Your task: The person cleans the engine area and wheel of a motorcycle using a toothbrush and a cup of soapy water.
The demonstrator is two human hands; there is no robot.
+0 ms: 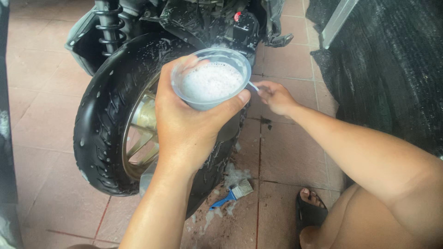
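Observation:
My left hand (184, 124) holds up a clear plastic cup (210, 78) filled with white soapy foam, in front of a motorbike's rear wheel. My right hand (276, 97) is closed on a thin pale handle (253, 86) whose other end disappears behind the cup; what tool it belongs to is hidden. The black tyre (104, 120) is wet and flecked with suds, and its gold spoked rim (140, 138) shows to the left of my wrist.
A blue-handled paintbrush (233, 193) lies in a foam puddle on the reddish floor tiles under the wheel. A black tarp (387, 69) covers the right side. My sandalled foot (311, 207) rests at the lower right. A shock spring (108, 27) stands above the tyre.

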